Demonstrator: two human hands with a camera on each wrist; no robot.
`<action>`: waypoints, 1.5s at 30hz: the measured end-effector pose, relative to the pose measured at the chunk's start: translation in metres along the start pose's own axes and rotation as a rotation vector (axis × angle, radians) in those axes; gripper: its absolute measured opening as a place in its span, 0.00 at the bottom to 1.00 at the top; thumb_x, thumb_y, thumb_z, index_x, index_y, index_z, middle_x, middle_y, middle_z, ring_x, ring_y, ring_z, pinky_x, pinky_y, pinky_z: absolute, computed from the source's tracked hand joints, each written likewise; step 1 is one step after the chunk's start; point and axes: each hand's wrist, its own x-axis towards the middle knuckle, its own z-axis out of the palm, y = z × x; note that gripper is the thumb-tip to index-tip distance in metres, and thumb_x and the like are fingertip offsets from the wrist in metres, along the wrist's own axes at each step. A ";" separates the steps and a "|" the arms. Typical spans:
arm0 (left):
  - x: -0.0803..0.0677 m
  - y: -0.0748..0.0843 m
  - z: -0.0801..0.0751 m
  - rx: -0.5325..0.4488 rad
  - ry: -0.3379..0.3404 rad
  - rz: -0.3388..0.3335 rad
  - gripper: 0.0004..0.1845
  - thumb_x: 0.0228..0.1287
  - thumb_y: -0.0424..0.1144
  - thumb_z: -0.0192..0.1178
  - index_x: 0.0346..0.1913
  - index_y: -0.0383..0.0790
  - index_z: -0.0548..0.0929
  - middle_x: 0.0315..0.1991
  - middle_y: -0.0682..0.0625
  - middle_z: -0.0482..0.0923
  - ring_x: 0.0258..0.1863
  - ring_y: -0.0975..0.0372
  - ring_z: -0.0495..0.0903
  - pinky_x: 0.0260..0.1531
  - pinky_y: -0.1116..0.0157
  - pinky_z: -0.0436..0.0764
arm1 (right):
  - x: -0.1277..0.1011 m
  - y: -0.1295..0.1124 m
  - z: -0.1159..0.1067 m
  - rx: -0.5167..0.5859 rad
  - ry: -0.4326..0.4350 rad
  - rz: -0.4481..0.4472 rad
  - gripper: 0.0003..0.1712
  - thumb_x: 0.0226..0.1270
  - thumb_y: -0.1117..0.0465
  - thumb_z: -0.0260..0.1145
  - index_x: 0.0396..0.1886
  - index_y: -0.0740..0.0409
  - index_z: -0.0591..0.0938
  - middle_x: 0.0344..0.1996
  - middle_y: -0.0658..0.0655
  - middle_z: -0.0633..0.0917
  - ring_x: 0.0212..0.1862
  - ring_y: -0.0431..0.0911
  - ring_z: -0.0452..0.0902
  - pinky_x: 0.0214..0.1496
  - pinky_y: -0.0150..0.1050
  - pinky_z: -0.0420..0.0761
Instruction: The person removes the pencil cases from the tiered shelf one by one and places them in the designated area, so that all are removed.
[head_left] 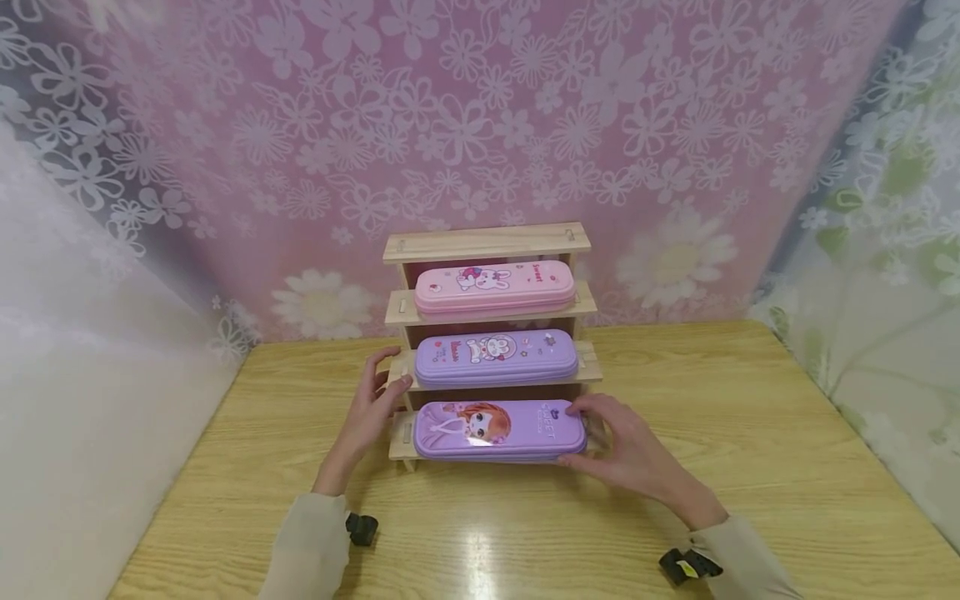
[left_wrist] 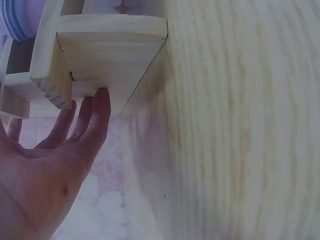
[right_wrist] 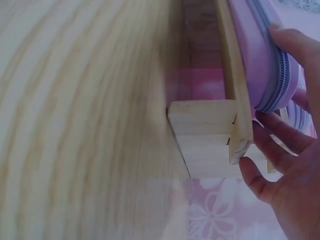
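A stepped wooden rack point(head_left: 486, 243) carries three zipped pencil cases, one above another. The lowest is a purple pencil case point(head_left: 517, 442) with a red-haired doll picture and "SWEET" lettering. My right hand point(head_left: 633, 450) pinches its right end, thumb on the zipped front and index finger on the top. In the right wrist view, other fingers point(right_wrist: 257, 182) reach toward the lowest shelf's end. My left hand point(head_left: 367, 417) holds the rack's left side around the second shelf's end. Its fingertips point(left_wrist: 101, 100) lie against the wooden side panel in the left wrist view.
Higher up sit a lilac pencil case point(head_left: 555, 354) with an astronaut rabbit and a pink pencil case point(head_left: 517, 283) with a rabbit. The rack stands on a wood-grain table point(head_left: 262, 442). Behind it hangs a pink flowered curtain point(head_left: 487, 117), with pale fabric on both sides.
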 end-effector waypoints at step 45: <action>0.000 0.002 0.002 0.005 -0.011 0.011 0.27 0.78 0.42 0.53 0.75 0.52 0.63 0.60 0.35 0.72 0.54 0.43 0.78 0.46 0.55 0.84 | -0.078 0.076 -0.139 0.089 -0.103 0.387 0.44 0.46 0.78 0.77 0.67 0.61 0.73 0.58 0.33 0.71 0.52 0.26 0.67 0.48 0.13 0.70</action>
